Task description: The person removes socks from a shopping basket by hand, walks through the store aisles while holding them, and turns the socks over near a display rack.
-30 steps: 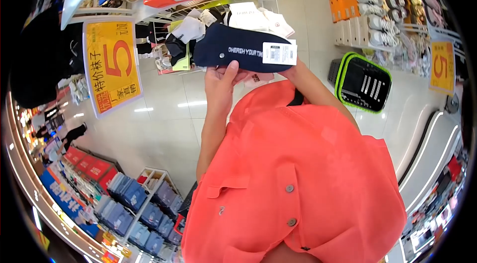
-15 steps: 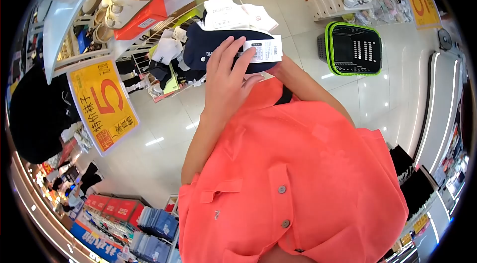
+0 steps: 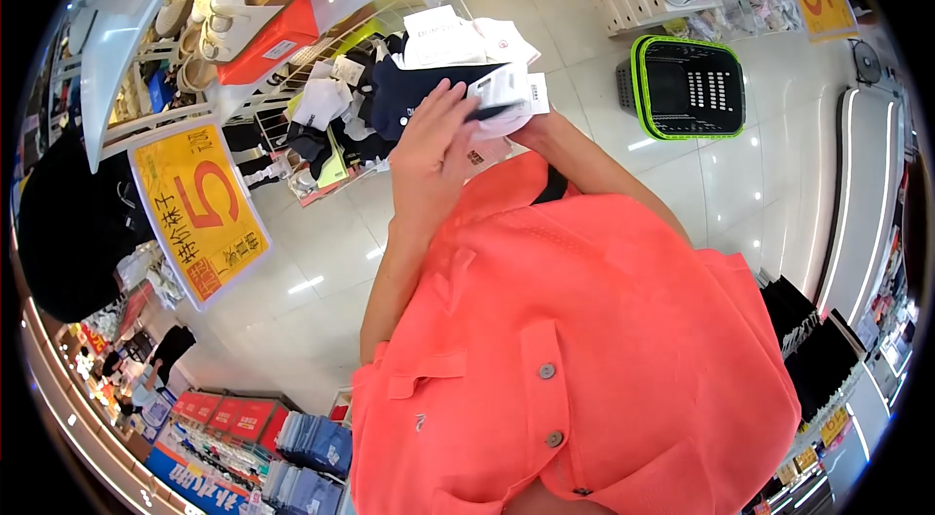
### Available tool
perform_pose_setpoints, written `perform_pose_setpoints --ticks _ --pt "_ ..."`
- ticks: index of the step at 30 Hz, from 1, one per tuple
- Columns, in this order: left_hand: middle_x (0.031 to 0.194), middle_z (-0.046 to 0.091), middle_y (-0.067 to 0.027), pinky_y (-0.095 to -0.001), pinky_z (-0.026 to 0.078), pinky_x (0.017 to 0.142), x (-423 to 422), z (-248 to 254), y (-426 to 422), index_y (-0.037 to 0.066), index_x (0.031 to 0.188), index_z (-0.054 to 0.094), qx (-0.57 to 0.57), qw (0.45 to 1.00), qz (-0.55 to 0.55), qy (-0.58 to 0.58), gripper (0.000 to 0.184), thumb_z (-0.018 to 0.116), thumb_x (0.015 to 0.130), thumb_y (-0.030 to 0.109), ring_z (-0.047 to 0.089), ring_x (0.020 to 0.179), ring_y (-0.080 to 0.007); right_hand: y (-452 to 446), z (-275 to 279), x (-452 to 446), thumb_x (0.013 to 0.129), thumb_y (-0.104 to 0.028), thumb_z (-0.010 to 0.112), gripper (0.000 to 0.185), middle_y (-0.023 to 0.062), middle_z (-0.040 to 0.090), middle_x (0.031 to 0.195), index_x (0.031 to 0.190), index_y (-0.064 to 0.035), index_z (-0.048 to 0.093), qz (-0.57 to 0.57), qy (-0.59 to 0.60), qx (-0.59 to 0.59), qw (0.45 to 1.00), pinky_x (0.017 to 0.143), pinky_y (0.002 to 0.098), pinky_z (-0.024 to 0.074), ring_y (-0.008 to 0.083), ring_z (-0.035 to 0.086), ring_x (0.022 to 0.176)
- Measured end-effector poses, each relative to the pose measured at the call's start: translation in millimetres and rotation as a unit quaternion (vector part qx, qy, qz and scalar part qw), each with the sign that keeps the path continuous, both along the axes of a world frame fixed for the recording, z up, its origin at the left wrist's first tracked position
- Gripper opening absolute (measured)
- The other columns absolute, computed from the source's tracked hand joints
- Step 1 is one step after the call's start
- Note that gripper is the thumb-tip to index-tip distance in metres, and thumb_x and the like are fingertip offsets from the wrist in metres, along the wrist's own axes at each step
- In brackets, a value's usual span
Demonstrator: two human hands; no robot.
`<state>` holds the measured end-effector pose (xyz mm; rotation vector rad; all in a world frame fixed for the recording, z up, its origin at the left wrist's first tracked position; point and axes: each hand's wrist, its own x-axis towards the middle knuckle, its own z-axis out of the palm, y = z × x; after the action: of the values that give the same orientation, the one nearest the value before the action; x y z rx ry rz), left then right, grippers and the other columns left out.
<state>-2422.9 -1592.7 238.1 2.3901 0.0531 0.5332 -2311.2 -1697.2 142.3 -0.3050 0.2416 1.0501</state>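
A stack of packaged socks is up in front of my chest. On top lie navy socks with a white label, tilted and smeared by motion. Paler socks show beneath the label. My right hand grips the stack at its right end, its fingers mostly hidden below. My left hand lies against the near side of the navy socks, fingers stretched out and slightly blurred, thumb out of clear view. Just beyond are white sock packs on the pile in the wire rack.
A black basket with a green rim stands on the tiled floor at right. Left is a yellow price sign, with shoes and a red box on a shelf above. Folded jeans are stacked behind at lower left.
My left hand has slid left and slightly down from the label. The label end of the navy socks has tilted up, and paler socks now show beneath.
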Motion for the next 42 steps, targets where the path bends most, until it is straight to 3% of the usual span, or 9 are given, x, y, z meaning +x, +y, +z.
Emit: perform_pose_setpoints --ticks 3,6,18,22,24,28,33,36,42 --pt "0.087 0.058 0.0023 -0.017 0.036 0.055 -14 -5 2 0.0 0.093 0.065 -0.355 0.899 0.255 0.008 0.017 0.054 0.093 0.013 0.045 0.068 -0.0013 0 -7 -3 0.094 -0.031 0.043 0.041 0.0107 0.059 0.117 0.125 -0.0045 0.048 0.023 0.001 -0.092 0.995 0.085 0.0367 0.0525 0.0229 0.061 0.101" --pt "0.107 0.059 -0.008 -0.0303 0.049 0.08 -22 -9 21 0.001 0.113 0.051 -0.668 0.688 0.205 -0.195 0.024 0.047 0.096 0.017 0.059 0.093 -0.0149 0 -7 -6 0.094 -0.033 0.043 0.042 0.0108 0.058 0.119 0.126 -0.0053 0.048 0.036 0.004 -0.139 0.99 0.086 0.0373 0.0518 0.0232 0.06 0.104" --pt "0.115 0.054 -0.0112 -0.0388 0.045 0.093 -51 -11 42 0.002 0.121 0.041 -0.697 0.627 0.239 -0.254 0.029 0.045 0.097 0.018 0.055 0.103 -0.0202 9 -12 -2 0.094 -0.034 0.042 0.043 0.0109 0.058 0.119 0.126 -0.0051 0.048 0.036 -0.006 -0.025 0.999 0.087 0.0379 0.0517 0.0234 0.06 0.104" --pt "0.11 0.056 -0.0096 -0.0303 0.048 0.084 -39 -9 18 -0.001 0.122 0.043 -0.581 0.734 0.276 -0.218 0.03 0.049 0.095 0.012 0.057 0.097 -0.0156 6 -18 -4 0.094 -0.034 0.042 0.043 0.0109 0.058 0.119 0.126 -0.005 0.048 0.041 -0.008 -0.048 0.998 0.087 0.0381 0.0517 0.0235 0.059 0.105" --pt "0.112 0.061 -0.0099 -0.0255 0.046 0.083 -39 4 7 -0.001 0.132 0.042 -0.349 0.911 0.212 -0.054 0.051 0.061 0.086 0.006 0.059 0.099 -0.0154 4 -22 -4 0.094 -0.034 0.042 0.044 0.0109 0.058 0.119 0.126 -0.005 0.048 0.041 -0.011 -0.054 0.998 0.087 0.0382 0.0517 0.0235 0.059 0.105" --pt "0.094 0.068 -0.0073 -0.0291 0.047 0.08 -45 -2 10 -0.002 0.125 0.049 -0.238 0.961 0.117 -0.075 0.044 0.063 0.085 0.009 0.062 0.095 -0.0173 -5 -28 0 0.094 -0.034 0.042 0.044 0.0109 0.058 0.119 0.126 -0.0049 0.047 0.036 -0.013 -0.075 0.996 0.087 0.0384 0.0517 0.0236 0.059 0.105" --pt "0.098 0.066 -0.0069 -0.0285 0.044 0.077 -74 -56 26 0.0 0.111 0.06 -0.474 0.824 0.288 0.118 0.044 0.045 0.095 0.039 0.059 0.086 -0.0193 -17 -37 4 0.094 -0.035 0.042 0.044 0.0109 0.058 0.119 0.126 -0.0048 0.047 0.026 -0.017 -0.1 0.994 0.087 0.0387 0.0517 0.0237 0.059 0.105" --pt "0.122 0.054 -0.0071 -0.0386 0.039 0.091 -58 -77 16 0.003 0.122 0.053 -0.653 0.699 0.198 0.212 0.068 0.029 0.093 0.06 0.049 0.113 -0.0204 -27 -52 3 0.094 -0.035 0.042 0.044 0.011 0.058 0.119 0.126 -0.0048 0.047 0.029 -0.025 -0.118 0.992 0.087 0.0388 0.0517 0.0238 0.059 0.105" --pt "0.121 0.053 -0.0052 -0.0358 0.04 0.096 -26 -82 -14 0.006 0.128 0.042 -0.819 0.548 0.171 0.004 0.046 0.053 0.093 0.034 0.053 0.109 -0.0185 -30 -28 1 0.092 -0.03 0.049 0.047 0.0116 0.056 0.121 0.13 -0.0033 0.042 0.038 -0.06 -0.153 0.986 0.088 0.0396 0.0515 0.0243 0.059 0.105"
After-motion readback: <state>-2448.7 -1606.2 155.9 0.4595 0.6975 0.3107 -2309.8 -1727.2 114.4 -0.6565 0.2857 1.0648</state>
